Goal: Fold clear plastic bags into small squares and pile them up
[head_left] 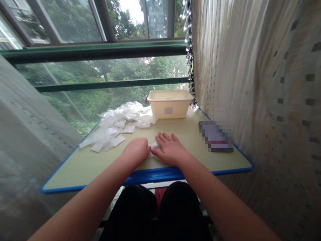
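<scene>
On the table near its front edge, my right hand lies flat, fingers spread, over a thin white plastic piece. Most of that piece is covered by the palm and fingers. Just to its left, my left hand is closed in a fist, its thumb side against the edge of the same piece. Its fingertips are hidden from view. Beyond my left hand spreads a loose pile of similar white plastic pieces, thin and partly see-through, overlapping one another.
A cream plastic tub with a small label stands at the back of the blue-edged table. A blurred-out phone-like object lies at the right. A curtain hangs along the right side, and a window with green rails is behind.
</scene>
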The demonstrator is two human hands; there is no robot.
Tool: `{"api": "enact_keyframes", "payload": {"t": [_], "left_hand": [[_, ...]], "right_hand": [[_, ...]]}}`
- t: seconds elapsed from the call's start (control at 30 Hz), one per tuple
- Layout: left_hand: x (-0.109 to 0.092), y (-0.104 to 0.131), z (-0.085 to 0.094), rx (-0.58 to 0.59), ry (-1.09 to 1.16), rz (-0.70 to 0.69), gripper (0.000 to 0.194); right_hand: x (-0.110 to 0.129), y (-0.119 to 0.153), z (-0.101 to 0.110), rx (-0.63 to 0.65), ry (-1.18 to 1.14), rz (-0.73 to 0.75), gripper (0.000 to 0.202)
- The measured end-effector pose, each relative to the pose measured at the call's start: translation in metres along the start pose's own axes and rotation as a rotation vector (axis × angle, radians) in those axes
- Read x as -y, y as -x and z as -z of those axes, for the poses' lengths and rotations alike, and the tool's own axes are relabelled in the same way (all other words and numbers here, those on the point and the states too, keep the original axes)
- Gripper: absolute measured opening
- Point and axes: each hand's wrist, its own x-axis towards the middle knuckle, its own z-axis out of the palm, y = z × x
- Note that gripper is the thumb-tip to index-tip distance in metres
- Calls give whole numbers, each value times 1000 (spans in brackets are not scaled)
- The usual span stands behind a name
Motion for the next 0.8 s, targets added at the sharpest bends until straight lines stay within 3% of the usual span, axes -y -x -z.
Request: {"api": "enact_keyframes", "payload": {"t": [0.17,0.4,0.6,0.8], "left_hand": [[-1,-3,0,-35,10,-2,24],[9,-11,4,-79,169,-71,13],[18,-12,4,-124,156,-174,10],[24,-20,7,-170,130,-208,24]], "right_hand": [[-2,-1,2,-31,-48,-1,60],[-4,-4,7,-189,-74,37,32],[-6,-6,9,-224,-52,17,25],[-11,-4,9,-199,-165,-29,24]]}}
